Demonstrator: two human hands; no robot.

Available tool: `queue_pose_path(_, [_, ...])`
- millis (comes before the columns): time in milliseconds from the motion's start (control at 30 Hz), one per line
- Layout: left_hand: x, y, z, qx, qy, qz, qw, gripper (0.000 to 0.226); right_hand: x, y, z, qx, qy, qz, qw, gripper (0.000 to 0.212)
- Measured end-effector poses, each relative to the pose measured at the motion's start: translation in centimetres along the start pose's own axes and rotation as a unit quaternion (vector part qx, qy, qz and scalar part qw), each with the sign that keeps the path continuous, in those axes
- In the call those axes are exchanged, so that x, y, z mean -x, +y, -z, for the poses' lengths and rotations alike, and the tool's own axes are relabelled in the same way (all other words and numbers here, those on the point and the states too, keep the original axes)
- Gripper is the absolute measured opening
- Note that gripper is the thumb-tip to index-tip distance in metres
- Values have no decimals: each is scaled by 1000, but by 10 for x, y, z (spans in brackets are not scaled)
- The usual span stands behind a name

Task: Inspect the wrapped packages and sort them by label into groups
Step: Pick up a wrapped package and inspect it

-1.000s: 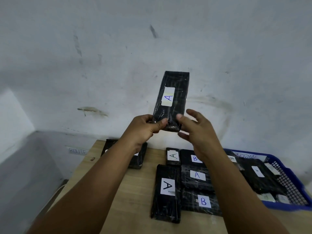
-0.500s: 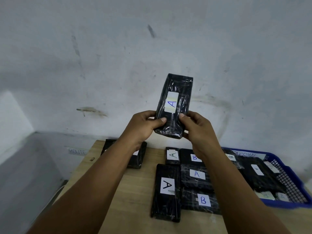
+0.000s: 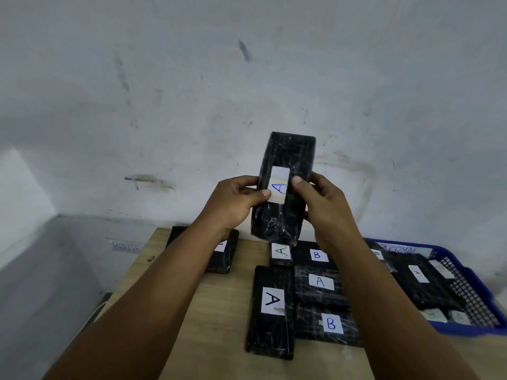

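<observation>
A scuffed, pale grey plaster wall (image 3: 247, 91) is filling the upper part of the view. Below it, a light wooden table (image 3: 219, 311) is carrying several black plastic-wrapped rectangular packages. At its right end a blue perforated plastic basket (image 3: 466, 286) is holding more wrapped packages with white labels too blurred to read. In the middle of the table a long package labelled A (image 3: 271, 311) is lying just beside a cluster of three: a B-labelled package at the near side (image 3: 329, 323), an A-labelled one behind it (image 3: 319, 282), and another B-labelled one at the back (image 3: 315, 255). A small A-labelled package (image 3: 281, 253) is sitting at the back beside that one. Another black package (image 3: 219, 256) is lying apart at the left, partly hidden by the forearm. Above the table, both hands are holding up a black wrapped package with a white A label (image 3: 285, 187), nearly upright. The left hand (image 3: 236, 201) is gripping its left edge, thumb touching the label; the right hand (image 3: 323, 204) is curling round its right edge, thumb on the front.
</observation>
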State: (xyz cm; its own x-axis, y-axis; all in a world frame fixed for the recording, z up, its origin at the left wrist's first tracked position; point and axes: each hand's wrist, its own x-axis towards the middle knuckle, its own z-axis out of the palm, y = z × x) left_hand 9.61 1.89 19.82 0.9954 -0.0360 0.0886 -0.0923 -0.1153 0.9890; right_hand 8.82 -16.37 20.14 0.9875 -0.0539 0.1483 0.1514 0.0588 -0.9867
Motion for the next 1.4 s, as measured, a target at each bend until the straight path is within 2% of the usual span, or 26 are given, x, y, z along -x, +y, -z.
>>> queue_pose_path(167, [4, 12, -1, -16, -11, -20, 1000, 21, 1, -4, 2, 5, 0, 31, 1000, 15])
queue_pose_path(333, [-4, 19, -1, 4, 46, -81, 996, 23, 5, -4, -1, 47, -43, 28, 998, 19])
queue_pose_path(533, [0, 14, -2, -26, 37, -86, 995, 33, 2, -11, 0, 104, -2, 98, 990, 31])
queue_pose_path(667, [5, 24, -1, -19, 25, -59, 998, 17, 3, -12, 3, 130, -14, 112, 985, 33])
queue_pose_path(733, [3, 25, -2, -18, 39, -44, 998, 20, 4, -9, 2, 138, -12, 110, 984, 35])
queue_pose_path(900, [0, 18, -8, -35, 104, -87, 990, 13, 8, -7, -6, 176, -10, 82, 981, 44])
queue_pose_path(1000, [2, 15, -9, -55, 112, -117, 985, 11, 12, -10, -8, 141, -12, 48, 989, 33])
queue_pose_path(1067, [4, 15, -12, -57, 101, -132, 984, 8, 13, -9, -8, 123, 17, 50, 991, 16])
queue_pose_path(1167, [6, 16, -12, -49, 83, -137, 986, 17, 17, -7, -8, 119, 28, 69, 990, 23])
queue_pose_path(1267, [5, 15, -12, -72, 101, -168, 978, 13, 17, -8, -7, 89, 24, 43, 995, 16])
queue_pose_path(1400, [6, 10, -13, -56, 112, -198, 972, 23, 11, -14, -6, 17, 17, -74, 997, 60])
